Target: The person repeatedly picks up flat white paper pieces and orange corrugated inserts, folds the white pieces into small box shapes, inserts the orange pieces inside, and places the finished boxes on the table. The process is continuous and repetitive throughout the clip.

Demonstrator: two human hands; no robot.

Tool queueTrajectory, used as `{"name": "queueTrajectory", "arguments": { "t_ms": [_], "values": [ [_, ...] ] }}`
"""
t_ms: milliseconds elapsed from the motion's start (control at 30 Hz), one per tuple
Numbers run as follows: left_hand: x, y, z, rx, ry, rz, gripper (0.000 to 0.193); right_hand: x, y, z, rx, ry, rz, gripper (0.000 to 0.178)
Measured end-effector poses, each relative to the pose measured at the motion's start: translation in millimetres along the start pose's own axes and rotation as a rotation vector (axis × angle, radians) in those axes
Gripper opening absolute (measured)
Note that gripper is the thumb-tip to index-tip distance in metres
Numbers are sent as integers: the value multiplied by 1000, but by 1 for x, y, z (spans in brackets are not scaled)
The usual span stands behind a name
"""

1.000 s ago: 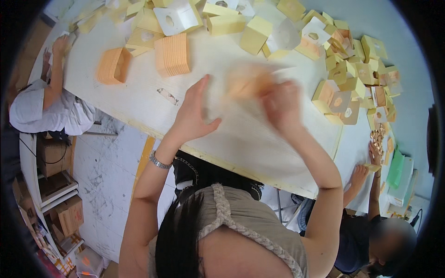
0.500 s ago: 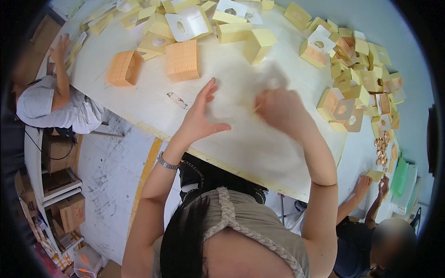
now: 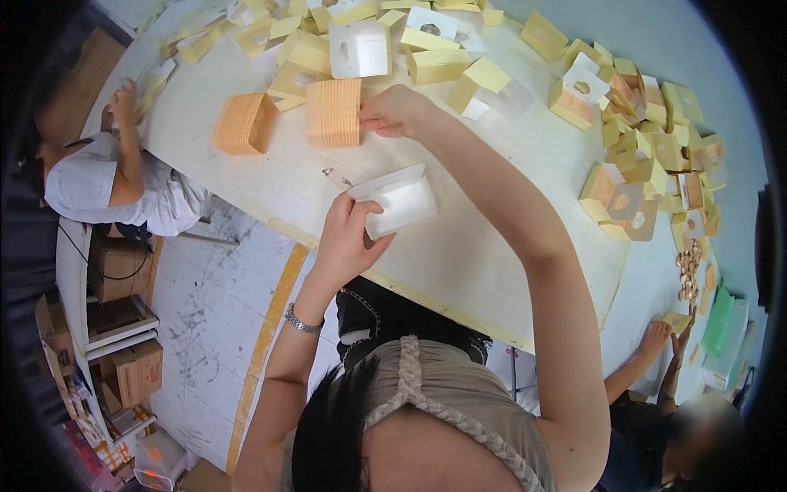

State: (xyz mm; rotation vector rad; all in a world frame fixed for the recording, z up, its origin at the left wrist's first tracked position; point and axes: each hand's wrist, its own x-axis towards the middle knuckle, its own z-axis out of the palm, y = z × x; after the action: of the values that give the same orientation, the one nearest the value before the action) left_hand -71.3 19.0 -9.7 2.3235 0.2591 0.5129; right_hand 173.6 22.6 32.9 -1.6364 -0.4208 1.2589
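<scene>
My left hand [image 3: 351,239] grips the near left side of an open paper box [image 3: 405,211], its thumb inside the white interior. The box is tilted above the table, close to its front edge. My right hand [image 3: 395,113] reaches across to the right side of a stack of nested orange card inserts [image 3: 334,115]. Its fingers are bent together at the stack's edge, and how many inserts they pinch is hidden. A second orange stack [image 3: 244,123] stands just to the left.
Pale yellow boxes with window cutouts [image 3: 438,67] spread along the far table [image 3: 508,271], with a bigger heap [image 3: 656,152] at the right. One co-worker [image 3: 123,176] sits at the left, another [image 3: 656,443] at the lower right near gold pieces [image 3: 687,271]. Shelves [image 3: 123,336] hold cartons.
My right hand has swung left and away from me to the orange stack. My left hand, open and bare before, now holds the white-lined box. The whole view has shifted slightly.
</scene>
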Motion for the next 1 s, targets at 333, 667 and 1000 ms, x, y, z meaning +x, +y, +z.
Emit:
{"name": "queueTrajectory", "arguments": {
  "t_ms": [333,667,1000],
  "values": [
    [8,-7,4,89,26,8,48,13,-21,46,26,24,78,29],
    [6,-18,3,10,21,-37,51,0,12,-33,208,-148,20,32],
    [23,-5,2,40,8,-46,62,-129,110,-112,-1185,558,-351,66]
  ]
}}
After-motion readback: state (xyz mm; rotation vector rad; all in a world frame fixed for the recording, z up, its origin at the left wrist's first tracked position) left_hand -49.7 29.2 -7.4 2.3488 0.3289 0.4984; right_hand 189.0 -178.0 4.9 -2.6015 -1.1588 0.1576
